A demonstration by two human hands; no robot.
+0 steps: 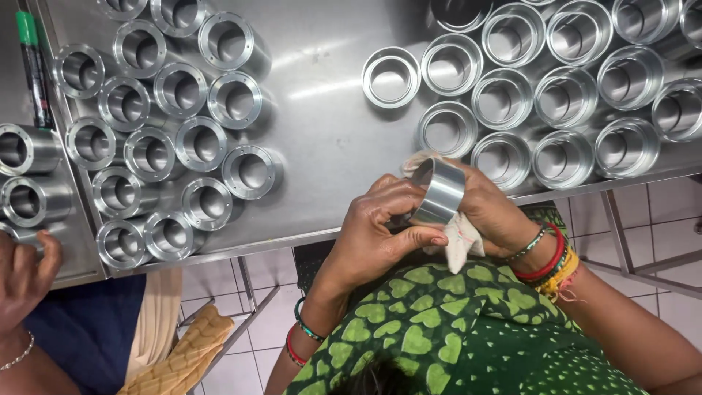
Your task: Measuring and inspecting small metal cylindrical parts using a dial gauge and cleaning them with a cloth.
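Left hand [380, 234] pinching shiny metal ring [437, 192], fingers wrapped on rim, pretty snug. Right hand [497, 216] cupping ring from 3 o'clock side with pale cloth [461, 245] bunched under it. Ring sits at table [329, 146] near edge, 6 o'clock of right-hand ring cluster [563, 95]. Another cluster [168, 132] at 9 o'clock. Someone else's hand [22, 281] at far 9 o'clock edge, touching a ring there.

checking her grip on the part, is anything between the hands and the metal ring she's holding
Yes: a whitish cloth lies between the right hand and the short shiny metal ring. The left hand fingers touch the ring bare.
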